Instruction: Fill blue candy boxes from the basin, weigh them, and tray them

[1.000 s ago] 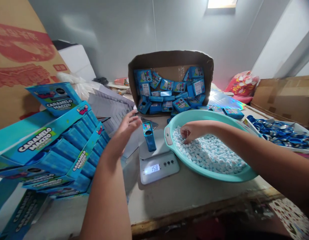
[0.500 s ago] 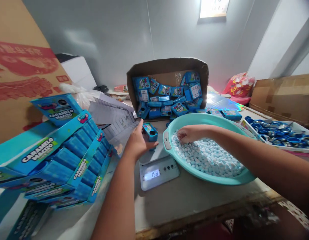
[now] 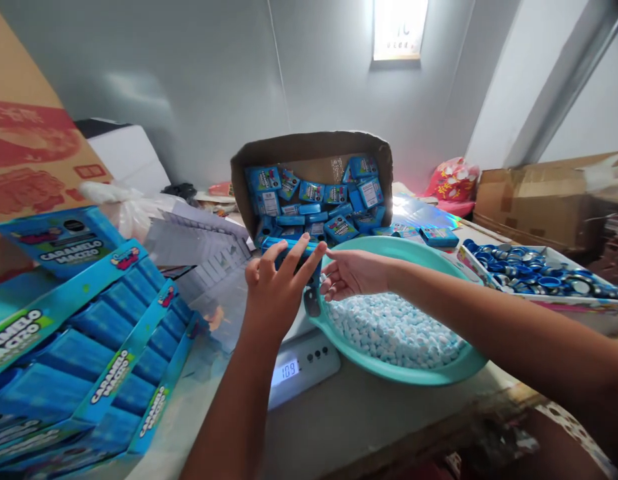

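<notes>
My left hand point(image 3: 276, 287) is closed round a small blue candy tin point(image 3: 293, 248), lifted and tilted above the white scale point(image 3: 301, 363), whose display reads 109. My right hand point(image 3: 349, 273) is at the tin's right end, fingers curled with small white candies between them. Just below and to the right lies the teal basin point(image 3: 429, 373) full of white candies point(image 3: 389, 330).
An open cardboard box point(image 3: 311, 150) of blue tins stands behind. Blue display cartons point(image 3: 89, 347) are stacked at the left. A tray of blue lids point(image 3: 539, 277) sits at the right, with brown cartons point(image 3: 533, 200) behind it. Grey folded sheets point(image 3: 199, 243) lie left of the scale.
My left hand took the tin off the scale and raised it. My right hand left the basin with candies and came to the tin. The scale reading fell from 158 to 109.
</notes>
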